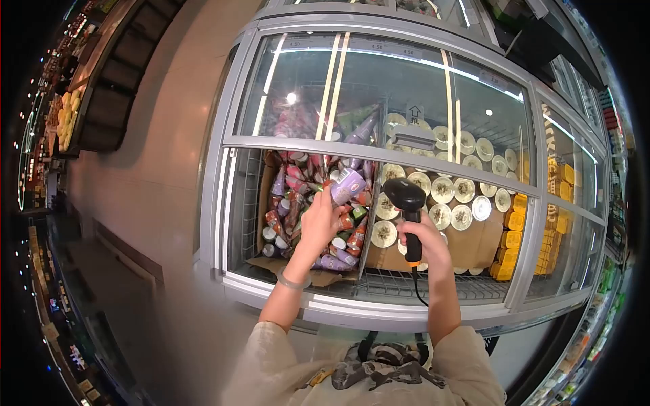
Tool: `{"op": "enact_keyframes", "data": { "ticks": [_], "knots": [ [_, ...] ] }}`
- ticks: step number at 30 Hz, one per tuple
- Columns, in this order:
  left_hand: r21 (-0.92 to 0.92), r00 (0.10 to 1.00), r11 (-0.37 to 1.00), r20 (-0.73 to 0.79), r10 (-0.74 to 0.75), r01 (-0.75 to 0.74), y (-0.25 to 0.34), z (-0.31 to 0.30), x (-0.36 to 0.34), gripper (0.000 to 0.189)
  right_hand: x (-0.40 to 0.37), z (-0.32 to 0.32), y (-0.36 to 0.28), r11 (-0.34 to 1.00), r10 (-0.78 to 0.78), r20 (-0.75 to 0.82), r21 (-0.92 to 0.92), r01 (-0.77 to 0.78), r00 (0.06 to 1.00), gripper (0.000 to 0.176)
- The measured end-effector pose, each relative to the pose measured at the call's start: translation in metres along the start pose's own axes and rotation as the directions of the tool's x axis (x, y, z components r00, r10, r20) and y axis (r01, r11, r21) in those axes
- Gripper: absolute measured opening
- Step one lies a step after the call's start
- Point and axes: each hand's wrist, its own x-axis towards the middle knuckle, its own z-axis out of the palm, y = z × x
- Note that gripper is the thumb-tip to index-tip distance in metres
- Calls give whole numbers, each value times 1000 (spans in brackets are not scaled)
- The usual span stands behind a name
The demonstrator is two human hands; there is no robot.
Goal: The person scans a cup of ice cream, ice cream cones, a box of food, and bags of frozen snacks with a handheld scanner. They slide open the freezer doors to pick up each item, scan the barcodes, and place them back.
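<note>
Frame centre: your left hand [317, 224] is gripping a cone [349, 184], tilted up-right; the scanner [405, 195], which your right hand [421, 238] is clasping, is sitting just right.

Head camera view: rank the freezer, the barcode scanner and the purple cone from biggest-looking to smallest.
1. freezer, by far.
2. barcode scanner in the right hand.
3. purple cone in the left hand; fingers hide part, so unsure.

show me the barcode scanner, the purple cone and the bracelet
barcode scanner [405, 195], head view, on its black head
purple cone [348, 184], head view, on its wide wrapped end
bracelet [292, 282], head view, on the band across the wrist
</note>
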Motion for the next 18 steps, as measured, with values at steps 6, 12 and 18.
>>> {"op": "enact_keyframes", "data": {
  "ticks": [6,12,18],
  "knots": [
    [278,989,957,-93,113,-84,-11,-11,7,52,1,6,8,991,13,27,-131,-9,1000,27],
    [306,963,933,-130,236,-187,-7,-10,9,50,-1,26,16,989,32,132,-144,-13,991,14],
    [370,939,914,-222,262,-167,-4,-10,10,51,-9,39,14,996,0,155,-94,15,988,16]
  ]
}}
